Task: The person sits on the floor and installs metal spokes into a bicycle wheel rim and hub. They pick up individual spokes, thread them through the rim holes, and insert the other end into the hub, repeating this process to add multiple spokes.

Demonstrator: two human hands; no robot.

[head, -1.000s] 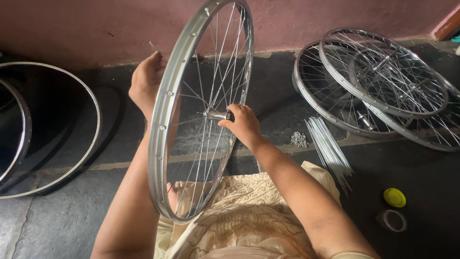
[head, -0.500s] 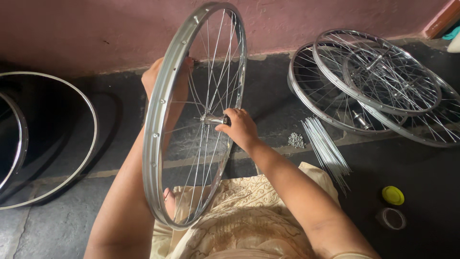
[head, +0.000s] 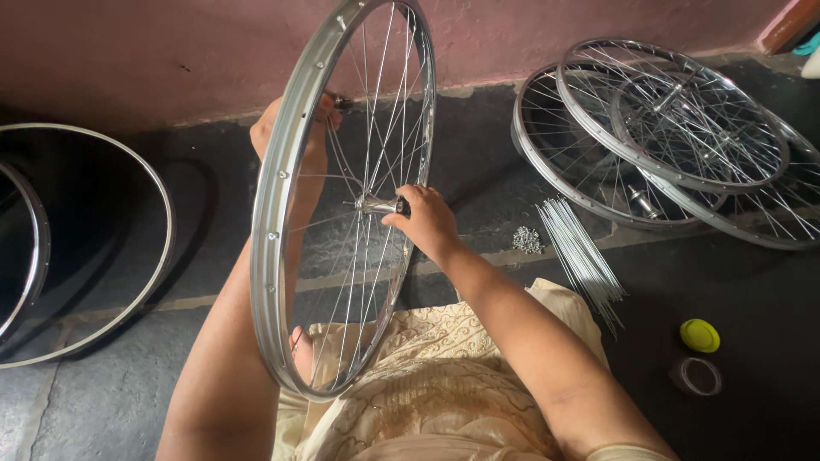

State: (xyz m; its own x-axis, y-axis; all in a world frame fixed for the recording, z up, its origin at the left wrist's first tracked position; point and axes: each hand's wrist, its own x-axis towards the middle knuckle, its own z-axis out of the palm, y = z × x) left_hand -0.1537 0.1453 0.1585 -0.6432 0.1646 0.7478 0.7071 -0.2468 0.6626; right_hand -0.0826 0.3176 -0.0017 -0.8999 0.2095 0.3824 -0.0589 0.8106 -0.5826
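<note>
The wheel [head: 342, 201] is held upright over the lap. Its far rim is gripped by the left hand [head: 290, 128]; the hub [head: 380, 205] is pinched by the right hand [head: 427, 220]. For true turning, the rim should be steadied.

The wheel [head: 342, 196] is bright silver, its thin spokes pale grey against a dusty pink wall [head: 171, 51] and a dark charcoal floor [head: 752, 324]. The cloth [head: 427, 384] on the lap is cream with a fine curling gold pattern. The stacked wheels [head: 675, 137], the loose spokes [head: 581, 256] and the bare rim [head: 162, 248] are silver too, and the small lid [head: 699, 335] is yellow-green.
</note>
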